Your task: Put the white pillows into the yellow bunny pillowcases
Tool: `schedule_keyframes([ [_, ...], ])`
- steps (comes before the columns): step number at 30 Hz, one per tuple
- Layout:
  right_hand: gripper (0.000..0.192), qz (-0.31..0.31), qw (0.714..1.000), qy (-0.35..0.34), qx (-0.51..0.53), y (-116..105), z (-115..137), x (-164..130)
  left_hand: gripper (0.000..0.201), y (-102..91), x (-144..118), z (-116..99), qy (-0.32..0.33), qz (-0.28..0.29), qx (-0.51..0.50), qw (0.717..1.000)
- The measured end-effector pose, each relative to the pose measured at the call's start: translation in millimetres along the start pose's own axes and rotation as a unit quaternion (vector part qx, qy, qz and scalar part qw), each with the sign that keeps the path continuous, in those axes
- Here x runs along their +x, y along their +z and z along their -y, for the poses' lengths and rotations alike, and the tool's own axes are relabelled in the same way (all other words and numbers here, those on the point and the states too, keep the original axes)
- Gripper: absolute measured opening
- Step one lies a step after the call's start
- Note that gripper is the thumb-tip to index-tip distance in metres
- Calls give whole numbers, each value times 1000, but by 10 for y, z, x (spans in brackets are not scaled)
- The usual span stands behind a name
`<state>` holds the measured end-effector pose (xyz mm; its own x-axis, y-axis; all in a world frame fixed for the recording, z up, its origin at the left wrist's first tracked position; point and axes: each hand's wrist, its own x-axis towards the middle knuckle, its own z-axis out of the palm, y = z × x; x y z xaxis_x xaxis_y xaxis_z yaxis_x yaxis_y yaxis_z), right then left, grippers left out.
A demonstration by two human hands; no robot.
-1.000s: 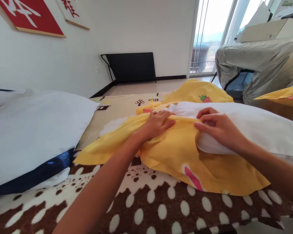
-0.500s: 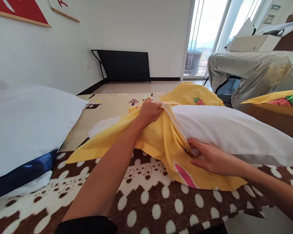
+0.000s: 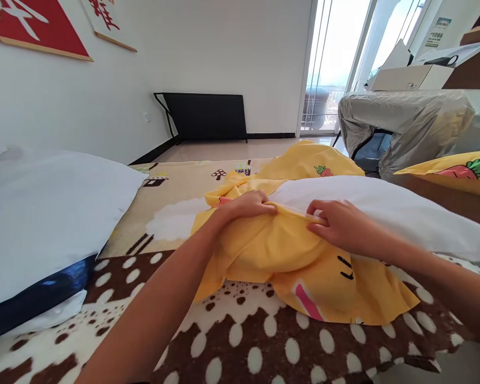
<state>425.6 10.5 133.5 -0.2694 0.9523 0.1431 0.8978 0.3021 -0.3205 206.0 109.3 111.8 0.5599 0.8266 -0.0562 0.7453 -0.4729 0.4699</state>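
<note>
The left hand (image 3: pixel 246 205) is closed on the upper hem of the bright yellow cotton pillowcase printed with a pink-and-black cartoon figure (image 3: pixel 300 261), fingers curled over the gathered edge. Just to its right, the right hand (image 3: pixel 338 226) pinches the same hem between thumb and fingers, knuckles raised. Between and beyond the two hands the mouth of the pillowcase lies against the end of the long white pillow (image 3: pixel 388 213); the pillow's near end sits at or just inside the opening, the rest extending away to the right, uncovered. How far the pillow has entered cannot be told. The slack body of the pillowcase is bunched below both hands.

Beneath the hands lies a brown fleece blanket with white oval spots (image 3: pixel 256 341). Beyond the left hand is a beige printed sheet with cloud and house motifs (image 3: pixel 172 205). Behind the right hand sits a second yellow fabric piece with a carrot print (image 3: pixel 310 160). Well to the left of the left hand rests a large white pillow over a dark blue one (image 3: pixel 44 213).

Further out: a black folded frame against the white wall (image 3: pixel 206 114), a glazed sliding door (image 3: pixel 336 64), and furniture under a grey plastic cover (image 3: pixel 408 120).
</note>
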Motion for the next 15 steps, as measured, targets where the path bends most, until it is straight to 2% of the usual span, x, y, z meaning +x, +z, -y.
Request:
schedule_keyframes([
  [2, 13, -39, 998, -4, -40, 94, -11, 122, 24, -89, 13, -53, -12, 22, -10, 1000],
  [4, 18, -93, 994, 19, -52, 122, -151, 204, 20, -135, 7, -46, -5, 7, -47, 999],
  [6, 28, -139, 986, 51, -78, 111, -354, 229, 27, -146, -33, 37, 32, -62, -140, 988],
  [8, 40, -167, 975, 67, -130, 100, -524, 216, 46, -150, -107, 201, 41, -159, -208, 964],
  [9, 44, -174, 970, 61, -160, 104, -576, 208, 55, -155, -158, 313, 9, -207, -194, 959],
  [11, 44, -184, 960, 12, -211, 144, -607, 207, 63, -173, -290, 574, -126, -261, -87, 953],
  [13, 38, -186, 950, -57, -244, 235, -569, 228, 67, -186, -473, 836, -281, -248, -25, 927],
  [15, 31, -166, 948, -105, -252, 375, -511, 252, 68, -166, -699, 1022, -356, -219, -110, 902],
])
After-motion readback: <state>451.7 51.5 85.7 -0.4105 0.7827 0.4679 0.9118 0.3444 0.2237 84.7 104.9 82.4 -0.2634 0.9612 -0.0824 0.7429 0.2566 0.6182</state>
